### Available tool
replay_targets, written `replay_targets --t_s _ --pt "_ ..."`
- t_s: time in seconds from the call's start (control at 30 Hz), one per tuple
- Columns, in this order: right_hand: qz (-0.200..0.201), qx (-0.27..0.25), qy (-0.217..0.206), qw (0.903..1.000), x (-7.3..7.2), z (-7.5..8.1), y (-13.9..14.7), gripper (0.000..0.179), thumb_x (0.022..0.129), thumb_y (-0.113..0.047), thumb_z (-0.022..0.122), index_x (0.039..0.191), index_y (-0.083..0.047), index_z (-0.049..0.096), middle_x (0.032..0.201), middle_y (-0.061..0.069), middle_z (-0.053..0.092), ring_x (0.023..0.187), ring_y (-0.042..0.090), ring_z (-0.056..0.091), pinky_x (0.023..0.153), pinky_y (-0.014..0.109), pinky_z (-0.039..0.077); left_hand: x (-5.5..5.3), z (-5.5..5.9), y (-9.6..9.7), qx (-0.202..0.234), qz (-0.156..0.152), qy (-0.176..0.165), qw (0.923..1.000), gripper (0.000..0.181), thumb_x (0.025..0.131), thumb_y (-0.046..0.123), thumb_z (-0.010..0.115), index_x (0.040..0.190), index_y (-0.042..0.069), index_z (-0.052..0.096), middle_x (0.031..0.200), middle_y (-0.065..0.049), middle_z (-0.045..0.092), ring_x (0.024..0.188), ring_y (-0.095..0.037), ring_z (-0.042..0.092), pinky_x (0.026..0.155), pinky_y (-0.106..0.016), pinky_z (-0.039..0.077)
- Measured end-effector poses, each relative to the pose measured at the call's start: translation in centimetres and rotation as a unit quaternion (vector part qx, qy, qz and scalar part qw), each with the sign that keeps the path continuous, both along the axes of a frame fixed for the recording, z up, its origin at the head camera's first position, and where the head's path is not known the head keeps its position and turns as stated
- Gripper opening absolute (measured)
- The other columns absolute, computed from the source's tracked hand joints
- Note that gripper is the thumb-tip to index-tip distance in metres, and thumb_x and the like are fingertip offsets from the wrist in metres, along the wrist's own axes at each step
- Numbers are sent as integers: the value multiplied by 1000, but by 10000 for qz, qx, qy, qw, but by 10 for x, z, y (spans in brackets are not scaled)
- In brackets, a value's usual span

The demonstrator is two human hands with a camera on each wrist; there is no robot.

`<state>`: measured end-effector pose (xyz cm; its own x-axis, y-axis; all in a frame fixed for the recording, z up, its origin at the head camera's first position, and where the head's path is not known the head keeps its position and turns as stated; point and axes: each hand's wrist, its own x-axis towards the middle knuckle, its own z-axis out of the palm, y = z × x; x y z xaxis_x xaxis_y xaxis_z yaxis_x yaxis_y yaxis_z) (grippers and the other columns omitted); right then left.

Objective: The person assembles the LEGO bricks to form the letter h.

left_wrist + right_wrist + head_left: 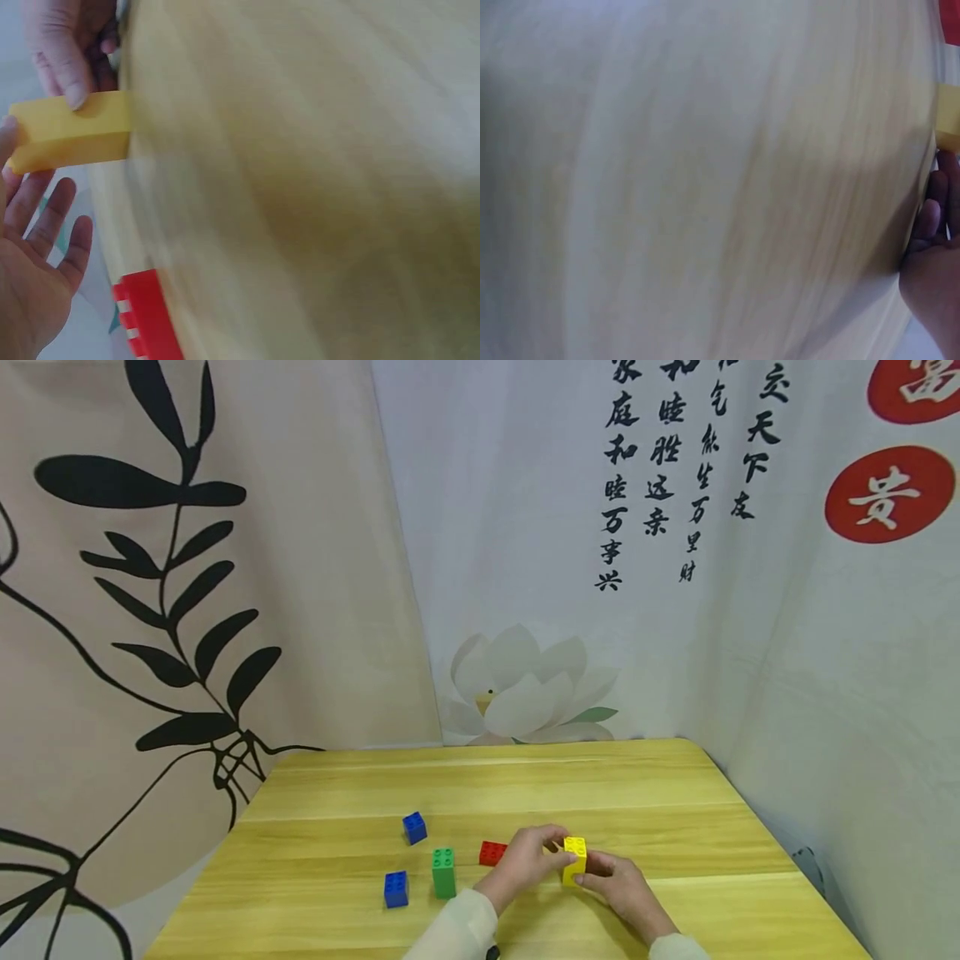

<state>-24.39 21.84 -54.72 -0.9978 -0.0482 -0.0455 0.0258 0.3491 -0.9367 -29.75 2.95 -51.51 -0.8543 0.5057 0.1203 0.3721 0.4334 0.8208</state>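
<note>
A tall yellow building block stands upright between the two hands, studs facing up. My left hand pinches its upper end between thumb and fingertips; the left wrist view shows the other fingers spread out loosely. From the other side, my right hand holds the lower part, its thumb on the near face. Just behind the left hand lies a red building block, partly covered by that hand. The right wrist view catches only an edge of the yellow block and part of the right hand.
Left of the hands, a tall green block stands on the wooden table. One blue block is beside it, and another blue block sits farther back. A printed curtain hangs behind the table.
</note>
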Motion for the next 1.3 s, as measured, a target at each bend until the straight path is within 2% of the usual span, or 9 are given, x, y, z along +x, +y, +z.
replay_targets --t_s 0.13,0.27,0.37,0.47,0.63,0.87,1.13,1.3 --pt "31 -23 9 10000 -1 0 -2 52 87 -22 77 130 3 61 121 17 66 110 30 63 93 48 51 4 -5 -2 12 119 212 9997 34 91 32 73 121 14 70 108 8 69 91 -7 61 73 -25 52" --pt "3 16 -9 10000 -1 2 -2 52 87 -20 77 130 3 61 122 18 66 111 32 62 93 49 50 9 -7 0 -280 211 540 9979 38 94 37 69 125 15 66 114 6 68 96 -11 63 74 -26 52" --pt "-22 162 23 9999 -2 4 -2 52 87 -21 77 130 4 61 123 19 65 111 34 62 93 51 50 12 -7 2 -499 284 627 9964 41 94 35 69 129 15 62 115 5 67 99 -14 63 75 -28 52" --pt "-46 221 -8 9997 -3 4 -2 54 86 -24 78 130 3 61 123 19 65 112 35 61 93 51 50 15 -8 1 -627 309 472 9964 54 93 33 72 140 14 53 118 2 66 104 -16 62 80 -30 53" --pt "-137 29 -86 9999 -2 1 -4 58 84 -26 79 130 3 61 123 18 65 112 34 61 93 49 51 17 -10 -4 -598 339 156 9975 75 90 33 75 152 15 38 127 -5 64 112 -21 61 88 -37 53" --pt "-289 172 -27 9994 -2 1 -6 55 84 -23 80 129 2 62 120 16 67 111 34 62 94 52 49 18 1 -12 -427 353 201 9983 72 89 36 76 150 19 41 128 -4 63 114 -21 59 90 -40 53" --pt "-400 409 -35 9984 -3 1 -7 61 81 -27 82 130 3 60 120 16 67 111 34 62 92 50 51 16 16 -17 -202 337 330 9987 65 92 34 73 148 15 45 129 -7 63 116 -21 59 92 -41 52" --pt "-486 492 96 9976 -3 3 -8 61 81 -27 83 128 6 61 117 14 68 108 32 63 90 48 53 17 20 -24 -52 461 300 9985 63 94 33 71 147 12 45 129 -8 62 116 -26 58 93 -44 51"
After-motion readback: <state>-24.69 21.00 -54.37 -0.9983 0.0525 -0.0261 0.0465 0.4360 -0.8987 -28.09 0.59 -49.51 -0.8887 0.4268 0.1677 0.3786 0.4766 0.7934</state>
